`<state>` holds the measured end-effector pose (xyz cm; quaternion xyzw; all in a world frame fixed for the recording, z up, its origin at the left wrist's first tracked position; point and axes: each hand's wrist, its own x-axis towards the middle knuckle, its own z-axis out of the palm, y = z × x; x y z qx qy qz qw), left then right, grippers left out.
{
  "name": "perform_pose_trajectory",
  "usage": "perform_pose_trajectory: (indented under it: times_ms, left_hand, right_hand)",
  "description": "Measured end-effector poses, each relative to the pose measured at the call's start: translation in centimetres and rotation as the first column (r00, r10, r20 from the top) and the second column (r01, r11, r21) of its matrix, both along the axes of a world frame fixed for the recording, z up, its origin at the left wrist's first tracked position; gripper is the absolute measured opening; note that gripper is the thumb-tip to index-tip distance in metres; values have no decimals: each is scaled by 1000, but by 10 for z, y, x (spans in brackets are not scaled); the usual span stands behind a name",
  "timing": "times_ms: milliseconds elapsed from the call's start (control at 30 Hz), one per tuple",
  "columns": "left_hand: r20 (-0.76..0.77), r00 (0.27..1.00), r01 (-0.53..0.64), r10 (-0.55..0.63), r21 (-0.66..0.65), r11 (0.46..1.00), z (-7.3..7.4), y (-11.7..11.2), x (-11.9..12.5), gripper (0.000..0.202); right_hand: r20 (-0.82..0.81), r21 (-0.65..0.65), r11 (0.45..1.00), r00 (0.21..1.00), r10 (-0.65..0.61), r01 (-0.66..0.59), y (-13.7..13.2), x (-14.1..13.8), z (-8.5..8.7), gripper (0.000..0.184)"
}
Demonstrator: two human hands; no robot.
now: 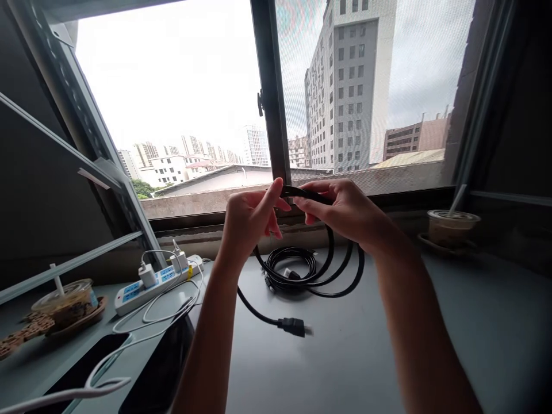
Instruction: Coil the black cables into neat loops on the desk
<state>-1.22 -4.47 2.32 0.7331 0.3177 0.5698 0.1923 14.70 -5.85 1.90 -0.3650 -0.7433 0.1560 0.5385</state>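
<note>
A black HDMI cable (359,270) hangs in loose loops from both hands above the table. My left hand (254,215) pinches it between thumb and fingers at the top of the loops. My right hand (334,204) is closed round the gathered strands a little to the right. One end of the cable dangles below the left wrist, its HDMI plug (292,326) pointing right. Behind the loops a second coiled black cable (282,254) lies on the table, with a connector showing inside its ring.
A white power strip (161,283) with chargers and tangled white cords stands at left. Dark phone-like devices (161,365) lie nearer me. A drink cup (71,302) sits far left, another cup (452,227) at right. A window (269,86) rises behind the grey table (345,368).
</note>
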Motion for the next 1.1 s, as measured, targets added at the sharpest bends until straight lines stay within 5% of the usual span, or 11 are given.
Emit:
perform_pose_trajectory:
  times_ms: [200, 400, 467, 633, 800, 933, 1100]
  left_hand:
    - [8, 998, -63, 64, 262, 963, 9, -11, -9, 18]
    - [-80, 980, -128, 184, 454, 882, 1, 6, -12, 59]
    - [-109, 981, -104, 160, 399, 911, -5, 18, -9, 58]
    - [63, 997, -56, 43, 214, 975, -17, 45, 0, 19]
    - [206, 967, -176, 148, 125, 976, -22, 52, 0, 40]
    - [435, 900, -18, 40, -56, 998, -17, 43, -4, 44]
    - [511, 855, 134, -92, -46, 990, -9, 28, -4, 47]
  right_hand:
    - [-120, 91, 973, 972, -202, 213, -5, 6, 3, 19]
    - [-311, 159, 941, 920, -240, 299, -7, 4, 7, 20]
    - [-361, 185, 948, 915, -179, 258, -8, 1, 8, 20]
    - [-415, 238, 952, 906, -81, 194, -9, -8, 8, 15]
    - [-377, 223, 962, 924, -67, 161, -2, -15, 5, 17]
    - [-362, 191, 968, 928, -85, 163, 9, -20, 2, 21]
    - [-419, 95, 975, 897, -143, 200, 22, -16, -2, 27]
